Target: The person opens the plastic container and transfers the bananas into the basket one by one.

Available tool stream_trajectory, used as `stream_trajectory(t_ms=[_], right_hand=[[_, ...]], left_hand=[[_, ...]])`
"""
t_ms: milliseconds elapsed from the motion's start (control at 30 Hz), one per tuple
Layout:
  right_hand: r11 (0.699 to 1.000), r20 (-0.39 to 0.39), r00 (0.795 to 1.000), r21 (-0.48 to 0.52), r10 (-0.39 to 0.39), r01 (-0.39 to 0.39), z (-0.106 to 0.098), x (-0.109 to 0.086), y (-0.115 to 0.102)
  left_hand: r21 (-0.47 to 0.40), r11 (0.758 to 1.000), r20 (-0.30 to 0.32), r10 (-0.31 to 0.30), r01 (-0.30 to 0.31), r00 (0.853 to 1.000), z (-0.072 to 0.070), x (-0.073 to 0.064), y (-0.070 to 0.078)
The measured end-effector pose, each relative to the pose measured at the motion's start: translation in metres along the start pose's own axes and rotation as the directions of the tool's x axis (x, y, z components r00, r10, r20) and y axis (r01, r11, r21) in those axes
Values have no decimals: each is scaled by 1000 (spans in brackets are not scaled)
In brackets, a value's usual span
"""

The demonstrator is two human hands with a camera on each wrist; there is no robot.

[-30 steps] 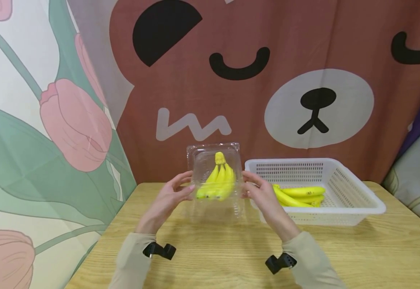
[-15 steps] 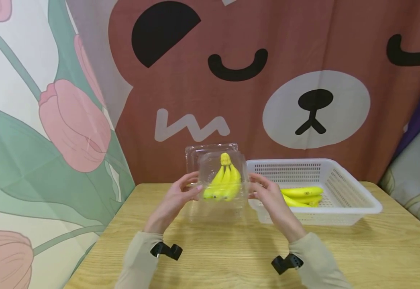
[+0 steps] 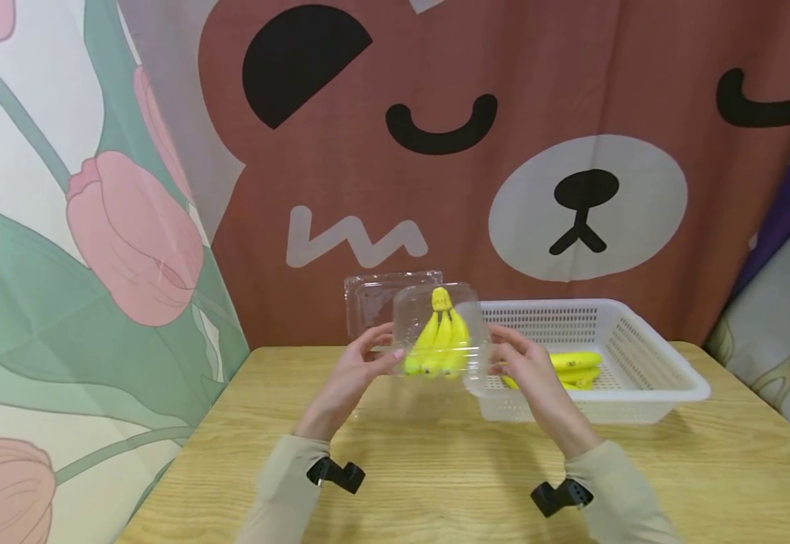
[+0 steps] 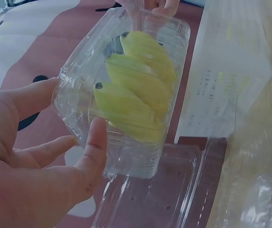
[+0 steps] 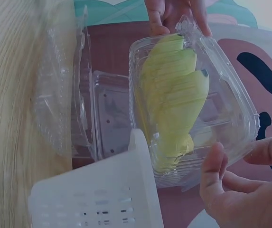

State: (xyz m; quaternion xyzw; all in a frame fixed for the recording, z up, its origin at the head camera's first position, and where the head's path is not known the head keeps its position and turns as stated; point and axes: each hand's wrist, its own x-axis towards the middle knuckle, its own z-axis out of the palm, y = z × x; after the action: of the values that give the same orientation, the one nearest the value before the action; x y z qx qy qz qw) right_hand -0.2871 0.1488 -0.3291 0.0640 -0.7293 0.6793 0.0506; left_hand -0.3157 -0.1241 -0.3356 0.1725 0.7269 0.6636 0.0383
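A clear plastic clamshell box [image 3: 405, 313] with a bunch of bananas [image 3: 441, 341] inside is held up between both hands, its base side tilted toward the head view. The left hand [image 3: 361, 366] grips its left edge, thumb in front and fingers behind. On the opposite edge, the right hand [image 3: 529, 370] holds it in the same way. Seen from the left wrist, the banana tips [image 4: 126, 102] show through the plastic. The right wrist view shows the thumb of the right hand [image 5: 245, 190] against the box wall.
Behind the held box, a second clear plastic box [image 3: 368, 293] stands with its lid up. A white perforated basket [image 3: 646, 396] sits to the right on the wooden table [image 3: 422, 468], with more bananas [image 3: 575, 363] in it. A patterned cloth hangs behind.
Both hands have carried the box with the bananas to the right, toward the basket. More of the second box shows behind it now, and that box stays in place.
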Motion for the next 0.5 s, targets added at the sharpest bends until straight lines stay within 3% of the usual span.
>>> stream_trajectory(t_ms=[500], right_hand=[[1000,-30,999,-14,-22,22,-32,-6,0]], left_hand=[[-28,1000,40,14,-12,999,30,10,-1]])
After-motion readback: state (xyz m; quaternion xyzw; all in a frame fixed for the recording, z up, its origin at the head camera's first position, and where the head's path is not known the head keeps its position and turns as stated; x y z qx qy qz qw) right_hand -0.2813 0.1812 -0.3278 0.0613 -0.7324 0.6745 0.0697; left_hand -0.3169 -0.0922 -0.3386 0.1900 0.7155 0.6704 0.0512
